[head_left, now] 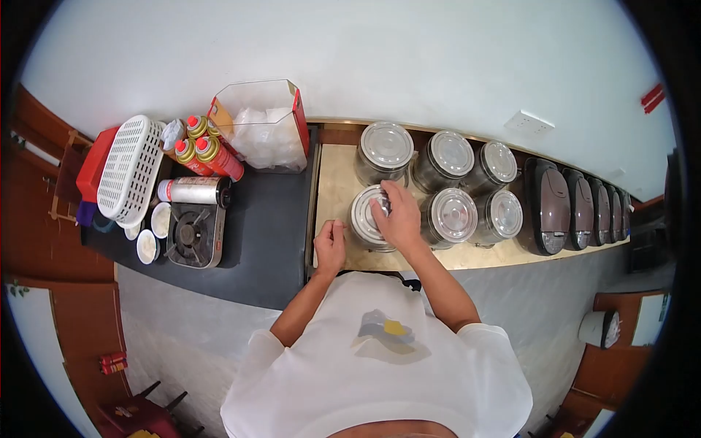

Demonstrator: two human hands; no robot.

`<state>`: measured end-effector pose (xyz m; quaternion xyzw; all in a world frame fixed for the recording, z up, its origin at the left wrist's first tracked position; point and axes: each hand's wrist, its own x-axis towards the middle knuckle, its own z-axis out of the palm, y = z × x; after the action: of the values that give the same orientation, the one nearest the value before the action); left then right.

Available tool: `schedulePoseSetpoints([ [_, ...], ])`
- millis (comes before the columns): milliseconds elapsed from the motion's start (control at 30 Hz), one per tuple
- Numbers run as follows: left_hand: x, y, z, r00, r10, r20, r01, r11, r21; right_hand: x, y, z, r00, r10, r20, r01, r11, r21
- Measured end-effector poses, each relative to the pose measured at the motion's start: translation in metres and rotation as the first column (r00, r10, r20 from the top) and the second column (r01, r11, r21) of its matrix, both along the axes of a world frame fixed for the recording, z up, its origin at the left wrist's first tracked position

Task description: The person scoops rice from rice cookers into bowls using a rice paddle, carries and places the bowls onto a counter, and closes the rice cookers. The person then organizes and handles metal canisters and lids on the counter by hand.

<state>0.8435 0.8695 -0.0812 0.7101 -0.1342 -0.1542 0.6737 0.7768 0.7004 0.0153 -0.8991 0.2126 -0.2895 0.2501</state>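
Note:
A steel canister with a clear round lid (pixel 363 225) stands at the front left of a group of similar canisters. Across the right part of its lid lies my right hand (pixel 400 214), thumb and fingers apart and touching the top. My left hand (pixel 330 248) is closed just left of this canister, its fingers curled in; whether anything is in them is hidden. Behind stands another lidded canister (pixel 387 146). To the right are a front canister (pixel 453 215) and a back canister (pixel 450 155), with more at their right.
Left on the dark counter (pixel 270 241) stand a portable gas stove (pixel 191 237), gas cans (pixel 208 157), a white basket (pixel 131 171) and a box with a clear bag (pixel 266 135). Several brown-lidded appliances (pixel 549 208) line the right. A wall (pixel 409 66) rises behind.

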Motion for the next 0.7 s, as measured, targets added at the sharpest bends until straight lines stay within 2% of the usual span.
schedulePoseSetpoints([
  [133,0.004,-0.004,0.000,0.994,0.071,-0.085,-0.086,0.979,-0.184,-0.007,0.018,-0.002,0.998,0.056,-0.003,-0.056,0.998,-0.009],
  [233,0.005,-0.002,0.008,0.997,0.072,-0.022,-0.075,0.986,-0.151,-0.010,0.027,0.001,0.995,0.098,0.000,-0.098,0.995,-0.015],
  [300,0.004,0.001,0.014,0.997,0.063,-0.046,-0.069,0.989,-0.134,-0.012,0.030,0.002,0.995,0.102,0.006,-0.102,0.995,0.001],
  [367,0.005,0.000,0.015,0.998,0.013,-0.061,-0.018,0.996,-0.082,-0.013,0.030,0.002,0.995,0.097,0.014,-0.097,0.995,-0.010],
  [533,0.010,-0.006,0.007,0.990,-0.125,-0.059,0.117,0.986,-0.122,-0.019,0.016,0.004,0.999,0.048,0.006,-0.048,0.999,0.001],
  [600,0.009,-0.011,0.006,0.980,-0.168,-0.104,0.147,0.972,-0.184,-0.018,0.001,0.016,0.981,0.022,-0.194,0.017,0.981,0.194],
  [633,0.009,-0.012,0.009,0.980,-0.175,-0.095,0.156,0.970,-0.187,-0.013,-0.009,0.018,0.983,0.014,-0.186,0.022,0.982,0.190],
  [700,0.007,-0.009,0.014,0.946,-0.273,-0.175,0.230,0.946,-0.228,0.002,-0.030,0.022,1.000,-0.020,0.002,0.020,1.000,-0.012],
])
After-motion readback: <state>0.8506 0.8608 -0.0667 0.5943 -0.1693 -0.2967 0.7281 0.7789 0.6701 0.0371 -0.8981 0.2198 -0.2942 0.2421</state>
